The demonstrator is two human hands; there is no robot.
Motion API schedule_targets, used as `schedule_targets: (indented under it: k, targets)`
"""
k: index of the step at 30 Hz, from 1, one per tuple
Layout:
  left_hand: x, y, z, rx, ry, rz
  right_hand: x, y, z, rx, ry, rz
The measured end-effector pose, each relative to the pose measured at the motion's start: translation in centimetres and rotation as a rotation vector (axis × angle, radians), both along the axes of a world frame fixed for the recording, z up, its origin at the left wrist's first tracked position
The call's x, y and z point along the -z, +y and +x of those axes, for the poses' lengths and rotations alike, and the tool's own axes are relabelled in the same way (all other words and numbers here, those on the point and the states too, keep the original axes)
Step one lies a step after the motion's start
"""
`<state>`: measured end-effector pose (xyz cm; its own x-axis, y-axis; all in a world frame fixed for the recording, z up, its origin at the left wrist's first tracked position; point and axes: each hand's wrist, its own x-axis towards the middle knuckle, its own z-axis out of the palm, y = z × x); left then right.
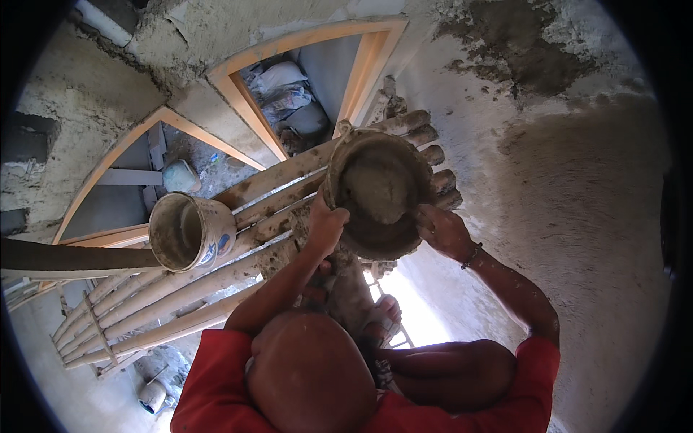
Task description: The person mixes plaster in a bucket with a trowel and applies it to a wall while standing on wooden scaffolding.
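A round, mortar-caked bucket (382,244) is tipped so that its mouth faces me, above the bamboo poles. Grey wet mortar (379,189) lies inside it. My left hand (327,225) is closed around the left side of its rim. On the opposite side, my right hand (442,229) grips the rim with bent fingers. The bucket's underside is hidden. To the left of my left hand, a second white bucket (216,225), smeared with mortar, stands on the poles.
Bamboo poles (195,292) form a gapped platform under my bent legs. Below it show a bright opening with ladder rungs and, lower left, a small bucket (152,396). Arched wooden frames (317,32) stand ahead. A rough plastered wall (577,216) rises close on the right.
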<state>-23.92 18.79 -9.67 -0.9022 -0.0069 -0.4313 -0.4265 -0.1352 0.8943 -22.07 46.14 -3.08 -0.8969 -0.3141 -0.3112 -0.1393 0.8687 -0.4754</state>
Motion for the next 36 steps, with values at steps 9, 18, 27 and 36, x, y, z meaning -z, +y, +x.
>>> schedule_targets:
  k: [9, 18, 27, 36]
  targets:
    - [0.0, 0.5, -0.2, -0.011, -0.013, 0.079, -9.0, 0.4, -2.9, 0.003, 0.087, 0.048]
    - [-1.2, 0.0, -0.6, -0.011, -0.069, -0.03, -26.2, -1.1, -12.4, -0.037, 0.203, -0.076]
    - [-1.9, 0.0, -0.4, 0.02, 0.002, -0.056, -25.7, 9.5, -28.5, 0.444, 0.306, -0.343]
    - [0.0, 0.0, -0.6, -0.076, 0.042, 0.001, -28.2, 8.0, -22.5, 0.57, 0.44, 0.081]
